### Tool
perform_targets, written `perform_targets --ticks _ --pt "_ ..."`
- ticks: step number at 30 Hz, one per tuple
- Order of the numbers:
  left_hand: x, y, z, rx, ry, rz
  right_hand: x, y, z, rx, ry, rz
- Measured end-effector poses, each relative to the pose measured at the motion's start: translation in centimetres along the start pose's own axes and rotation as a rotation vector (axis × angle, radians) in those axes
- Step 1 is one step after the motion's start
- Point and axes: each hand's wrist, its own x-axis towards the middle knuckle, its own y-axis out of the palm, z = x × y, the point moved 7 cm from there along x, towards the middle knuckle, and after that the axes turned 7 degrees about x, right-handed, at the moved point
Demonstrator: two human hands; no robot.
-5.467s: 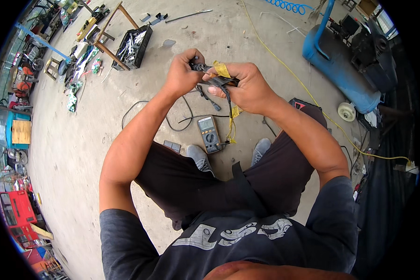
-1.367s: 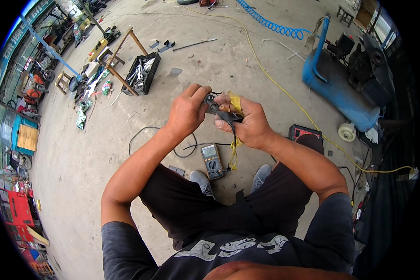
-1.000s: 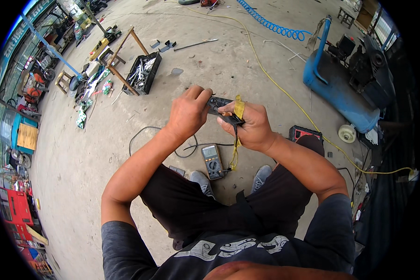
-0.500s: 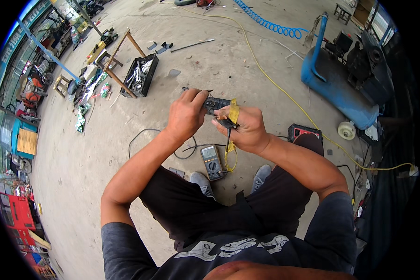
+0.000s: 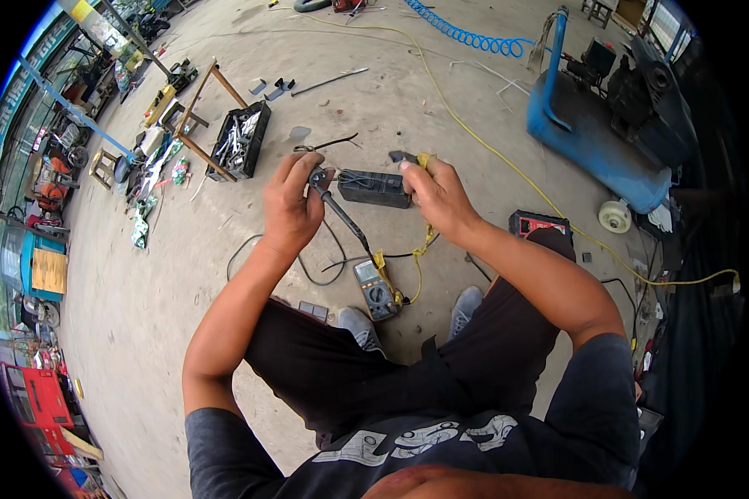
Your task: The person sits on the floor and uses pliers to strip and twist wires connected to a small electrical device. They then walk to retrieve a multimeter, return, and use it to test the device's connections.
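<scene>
My left hand (image 5: 294, 204) grips a thin black probe (image 5: 341, 214) whose lead runs down toward a grey multimeter (image 5: 375, 288) lying on the concrete between my shoes. My right hand (image 5: 435, 194) holds one end of a small black box-shaped part (image 5: 374, 187), with a yellow piece (image 5: 424, 160) pinched under its thumb. A yellow wire (image 5: 418, 256) hangs from that hand down to the multimeter. Both hands are raised in front of me, a hand's width apart.
A blue air compressor tank (image 5: 592, 133) stands at right, with a coiled blue hose (image 5: 466, 35) behind it. A black tray of wrenches (image 5: 238, 141) sits on a wooden frame at left. A red-edged battery (image 5: 540, 224) lies by my right knee. Yellow cable crosses the floor.
My hands have drawn apart: the left pulled the probe away to the left, while the right keeps the black part. The view shifted slightly.
</scene>
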Motion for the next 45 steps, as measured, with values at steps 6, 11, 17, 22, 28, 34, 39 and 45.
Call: perform_targets --ticks 6,11,17,22,28,34,39,45 --pt "-0.4 -1.2 -0.6 0.019 -0.01 -0.022 1.6 -0.9 -5.4 0.144 0.413 0.016" --pt "-0.5 -1.9 -1.6 -0.013 0.036 -0.009 3.2 -0.8 -7.6 0.074 0.497 0.077" --pt "-0.6 -2.0 -2.3 -0.071 0.098 0.0 6.8 -2.8 -9.7 -0.191 0.362 0.093" --pt "-0.7 -2.1 -2.2 -0.117 0.111 0.048 8.2 -3.1 -9.2 -0.196 0.142 0.251" --pt "-1.0 -1.9 -2.0 -0.155 0.127 0.069 8.4 -1.9 -9.0 -0.333 0.038 0.354" --pt "-0.9 -1.8 -2.1 -0.158 0.148 0.077 8.5 -1.5 -8.2 -0.459 0.063 0.358" --pt "-0.9 -1.7 -2.2 -0.154 0.158 0.082 8.7 -1.8 -9.6 -0.379 0.062 0.335" --pt "-0.9 -1.6 -1.8 -0.143 0.152 0.104 8.7 -1.0 -9.1 -0.386 0.074 0.356"
